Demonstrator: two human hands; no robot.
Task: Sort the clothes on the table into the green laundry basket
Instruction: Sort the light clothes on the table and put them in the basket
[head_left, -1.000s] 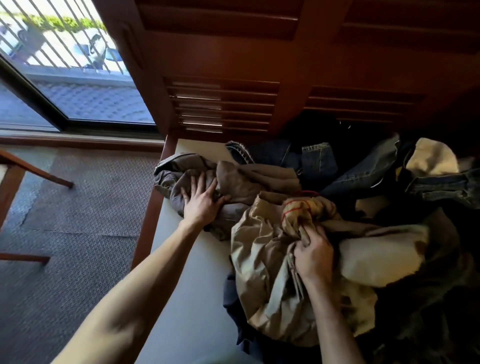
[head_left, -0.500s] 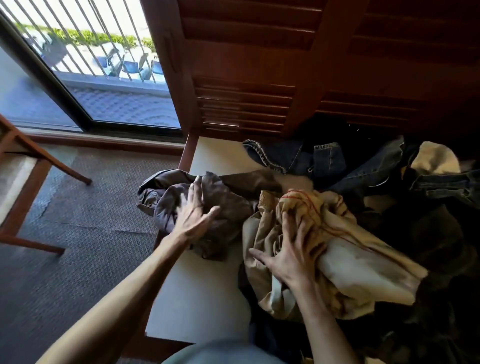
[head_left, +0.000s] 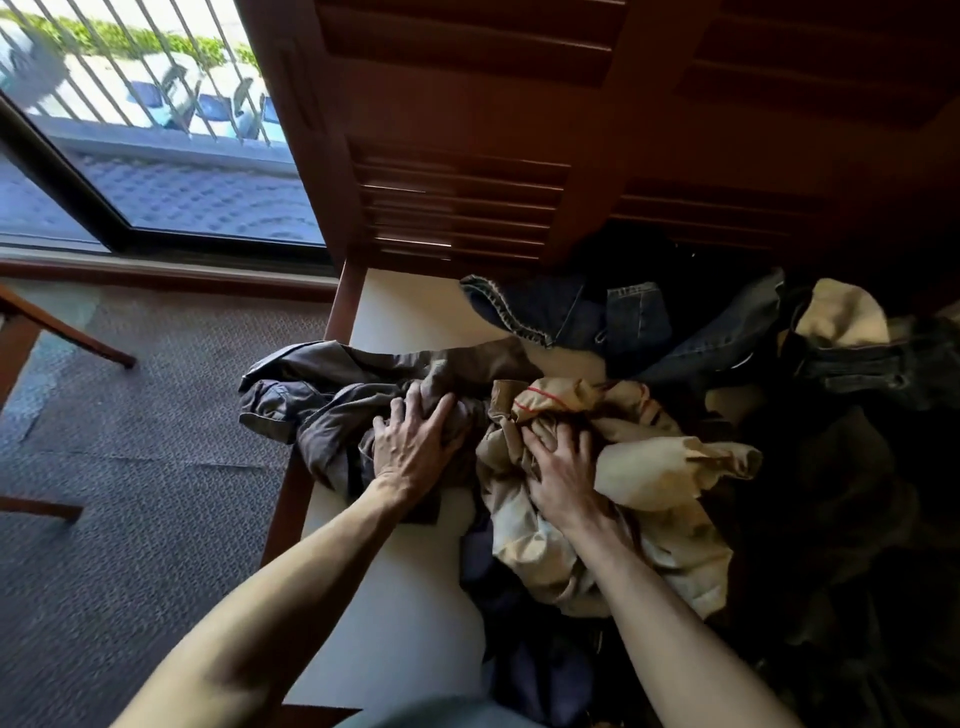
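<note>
- Left hand (head_left: 415, 447): palm down on the grey-brown garment (head_left: 332, 400). Fingers (head_left: 410, 402) are bent and dig into the cloth, bunching a fold under the fingertips — the hand grips this garment.
- Grey-brown garment: crumpled, extending from under the left fingers out to the left, where part of it hangs past the table edge (head_left: 296, 493). A long strip of it runs away beyond the fingertips toward the denim.
- Right hand (head_left: 563, 470): palm down on the beige garment (head_left: 660, 467). Fingers are spread and curled, their tips pressed into the folds; the hand grips the cloth.
- Beige garment: bunched under and to the right of the right fingers. A red stitched line (head_left: 545, 396) shows on the fold just beyond the fingertips. The lower part trails back along the right forearm.
- The two garments touch between the hands.
- Denim items (head_left: 623, 317): piled beyond both sets of fingertips, against the louvred wooden panel (head_left: 467, 208).
- Dark clothes (head_left: 831, 519): heaped to the right of the right hand; detail lost in shadow.
- White tabletop (head_left: 395, 597): bare surface under the left forearm.
- Carpet (head_left: 130, 467) and a glass door (head_left: 156, 182): left of the table.
</note>
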